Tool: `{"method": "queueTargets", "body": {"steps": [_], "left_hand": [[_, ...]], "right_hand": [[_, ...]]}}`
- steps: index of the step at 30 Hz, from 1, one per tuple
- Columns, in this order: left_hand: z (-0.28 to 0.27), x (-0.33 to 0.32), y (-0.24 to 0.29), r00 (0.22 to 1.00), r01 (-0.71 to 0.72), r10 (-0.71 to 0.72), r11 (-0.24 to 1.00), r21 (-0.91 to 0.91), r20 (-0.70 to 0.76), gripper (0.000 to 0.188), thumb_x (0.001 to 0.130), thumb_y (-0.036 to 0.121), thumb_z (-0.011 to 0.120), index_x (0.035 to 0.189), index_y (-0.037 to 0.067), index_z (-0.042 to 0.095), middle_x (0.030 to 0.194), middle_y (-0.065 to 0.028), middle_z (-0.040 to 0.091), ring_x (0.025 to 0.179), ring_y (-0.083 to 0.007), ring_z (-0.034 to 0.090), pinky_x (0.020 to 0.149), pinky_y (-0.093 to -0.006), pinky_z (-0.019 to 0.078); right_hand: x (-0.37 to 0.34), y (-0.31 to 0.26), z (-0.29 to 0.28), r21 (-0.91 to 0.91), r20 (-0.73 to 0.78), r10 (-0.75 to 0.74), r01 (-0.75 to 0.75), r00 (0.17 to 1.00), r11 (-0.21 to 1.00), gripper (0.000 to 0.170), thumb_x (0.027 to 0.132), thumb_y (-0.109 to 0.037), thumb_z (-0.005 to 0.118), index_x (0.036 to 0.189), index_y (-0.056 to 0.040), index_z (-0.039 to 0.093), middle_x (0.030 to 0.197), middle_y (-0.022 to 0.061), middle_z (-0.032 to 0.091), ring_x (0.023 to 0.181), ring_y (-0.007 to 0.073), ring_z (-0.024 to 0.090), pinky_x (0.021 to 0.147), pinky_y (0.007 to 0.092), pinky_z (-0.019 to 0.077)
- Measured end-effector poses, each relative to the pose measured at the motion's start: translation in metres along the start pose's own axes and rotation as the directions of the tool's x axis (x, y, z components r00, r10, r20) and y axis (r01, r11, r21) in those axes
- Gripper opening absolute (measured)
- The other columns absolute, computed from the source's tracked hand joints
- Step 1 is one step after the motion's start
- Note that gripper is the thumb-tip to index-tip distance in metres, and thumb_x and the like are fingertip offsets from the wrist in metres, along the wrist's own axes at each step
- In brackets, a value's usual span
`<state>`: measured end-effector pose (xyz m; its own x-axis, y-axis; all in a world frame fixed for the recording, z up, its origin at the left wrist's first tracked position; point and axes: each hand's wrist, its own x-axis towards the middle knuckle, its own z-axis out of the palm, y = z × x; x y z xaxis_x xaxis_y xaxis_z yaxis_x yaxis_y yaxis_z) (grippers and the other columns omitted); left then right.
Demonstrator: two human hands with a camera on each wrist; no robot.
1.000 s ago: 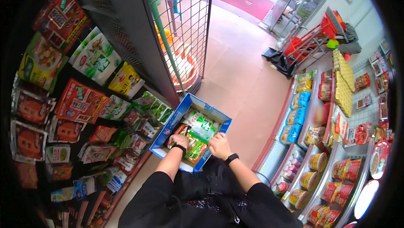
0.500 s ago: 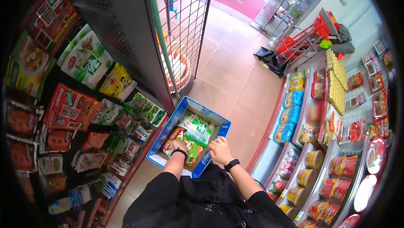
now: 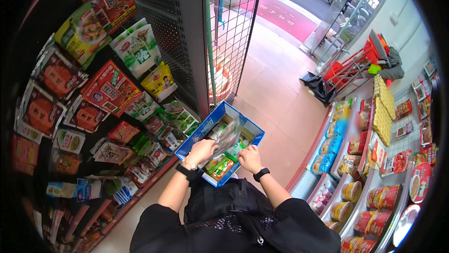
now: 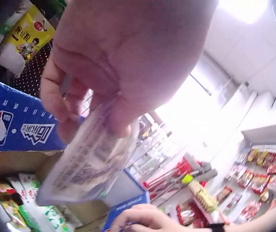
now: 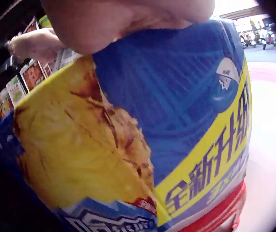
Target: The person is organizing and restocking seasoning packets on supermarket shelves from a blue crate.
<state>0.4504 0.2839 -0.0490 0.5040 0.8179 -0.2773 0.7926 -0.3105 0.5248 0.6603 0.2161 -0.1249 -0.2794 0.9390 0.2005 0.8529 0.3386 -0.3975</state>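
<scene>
My left hand [image 3: 202, 152] pinches a thin plastic food packet [image 3: 229, 136] by its edge and holds it up over an open blue cardboard box [image 3: 250, 128]. In the left wrist view the packet [image 4: 82, 166] hangs from the thumb and fingers, small print on its face. Several green, white and red food packets [image 3: 220, 166] lie inside the box. My right hand [image 3: 250, 158] grips the box's right rim. The right wrist view shows this hand [image 5: 128, 21] at the top edge of the printed box wall [image 5: 172, 92].
To the left stands a dark shelf hung with food packets [image 3: 112, 88]. A wire mesh panel [image 3: 234, 38] rises beyond the box. On the right are shelves with instant noodle tubs [image 3: 351, 191] and blue packs [image 3: 329, 134]. Brooms and dustpans [image 3: 336, 73] stand near the doorway.
My left hand has come up from inside the box and now holds a packet. The right hand stays at the rim. The head view has shifted, so the shelf packets sit further right.
</scene>
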Motion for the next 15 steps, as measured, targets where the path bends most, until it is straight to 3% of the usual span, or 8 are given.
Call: {"method": "queueTargets", "body": {"steps": [3, 4, 5, 6, 7, 9, 13, 15], "left_hand": [[-0.001, -0.022, 0.010, 0.977, -0.129, 0.070, 0.947, -0.295, -0.202, 0.026, 0.079, 0.023, 0.049, 0.080, -0.003, 0.055, 0.075, -0.0193, 0.056, 0.069, -0.0335, 0.054, 0.060, -0.0386, 0.0407], [-0.010, -0.035, 0.022, 0.965, -0.147, 0.046, 0.910, -0.389, -0.257, 0.024, 0.078, 0.020, 0.049, 0.080, -0.003, 0.055, 0.077, -0.0191, 0.056, 0.070, -0.0328, 0.053, 0.060, -0.0377, 0.0404], [-0.018, -0.047, 0.032, 0.951, -0.171, 0.017, 0.862, -0.477, -0.309, 0.022, 0.078, 0.018, 0.050, 0.081, -0.004, 0.055, 0.079, -0.0188, 0.055, 0.070, -0.0321, 0.053, 0.061, -0.0367, 0.0401], [-0.022, -0.055, 0.039, 0.942, -0.178, -0.009, 0.831, -0.526, -0.335, 0.019, 0.077, 0.014, 0.052, 0.084, -0.003, 0.056, 0.080, -0.0178, 0.055, 0.073, -0.0310, 0.052, 0.064, -0.0346, 0.0401], [-0.026, -0.061, 0.047, 0.937, -0.182, -0.013, 0.833, -0.522, -0.348, 0.019, 0.077, 0.014, 0.052, 0.084, -0.003, 0.056, 0.080, -0.0178, 0.055, 0.073, -0.0310, 0.052, 0.064, -0.0346, 0.0401], [-0.035, -0.075, 0.062, 0.869, -0.319, 0.066, 0.833, -0.452, -0.491, 0.019, 0.077, 0.013, 0.052, 0.087, -0.002, 0.056, 0.080, -0.0170, 0.055, 0.073, -0.0310, 0.051, 0.066, -0.0343, 0.0405], [-0.042, -0.095, 0.078, 0.723, -0.317, 0.284, 0.946, 0.063, -0.630, 0.021, 0.070, 0.010, 0.055, 0.089, 0.003, 0.058, 0.088, -0.0130, 0.054, 0.087, -0.0297, 0.048, 0.070, -0.0348, 0.0401], [-0.040, -0.106, 0.081, 0.782, -0.252, 0.308, 0.951, 0.177, -0.541, 0.022, 0.061, 0.011, 0.057, 0.083, 0.005, 0.059, 0.103, -0.0100, 0.051, 0.095, -0.0270, 0.044, 0.072, -0.0334, 0.0392]], "right_hand": [[0.004, -0.009, -0.017, 0.057, 0.172, 0.073, -0.084, 0.982, 0.995, 0.015, 0.072, -0.017, 0.047, 0.076, -0.0089, 0.059, 0.076, 0.0040, 0.058, 0.079, 0.0182, 0.051, 0.084, 0.0347, 0.0331], [0.008, -0.010, -0.018, 0.553, 0.232, 0.136, -0.245, 0.963, 0.797, 0.022, 0.076, -0.022, 0.045, 0.089, -0.0075, 0.055, 0.086, 0.0056, 0.057, 0.083, 0.0185, 0.051, 0.083, 0.0347, 0.0347], [0.014, -0.014, -0.024, 0.868, 0.320, 0.152, -0.353, 0.935, 0.349, 0.031, 0.080, -0.027, 0.043, 0.102, -0.0061, 0.051, 0.096, 0.0071, 0.055, 0.088, 0.0188, 0.051, 0.083, 0.0348, 0.0362], [0.018, -0.015, -0.034, 0.892, 0.432, 0.114, -0.442, 0.895, 0.096, 0.043, 0.083, -0.033, 0.040, 0.116, -0.0049, 0.036, 0.107, 0.0088, 0.048, 0.096, 0.0194, 0.048, 0.083, 0.0352, 0.0385], [0.024, -0.024, -0.054, 0.894, 0.427, 0.103, -0.437, 0.898, 0.104, 0.043, 0.083, -0.033, 0.040, 0.116, -0.0049, 0.036, 0.107, 0.0088, 0.048, 0.096, 0.0194, 0.048, 0.083, 0.0352, 0.0385], [0.030, -0.045, -0.089, 0.876, 0.325, 0.003, -0.300, 0.946, -0.379, 0.049, 0.082, -0.034, 0.043, 0.119, -0.0059, 0.031, 0.111, 0.0085, 0.046, 0.097, 0.0199, 0.047, 0.084, 0.0350, 0.0374], [0.027, -0.066, -0.109, 0.909, 0.283, 0.026, -0.260, 0.959, -0.325, 0.054, 0.079, -0.040, 0.047, 0.124, -0.0200, 0.025, 0.118, 0.0076, 0.040, 0.107, 0.0214, 0.038, 0.088, 0.0443, 0.0317], [0.021, -0.074, -0.104, 0.847, 0.353, 0.030, -0.306, 0.935, -0.434, 0.064, 0.073, -0.049, 0.051, 0.125, -0.0251, 0.022, 0.121, 0.0076, 0.036, 0.113, 0.0249, 0.033, 0.092, 0.0512, 0.0245]]}}
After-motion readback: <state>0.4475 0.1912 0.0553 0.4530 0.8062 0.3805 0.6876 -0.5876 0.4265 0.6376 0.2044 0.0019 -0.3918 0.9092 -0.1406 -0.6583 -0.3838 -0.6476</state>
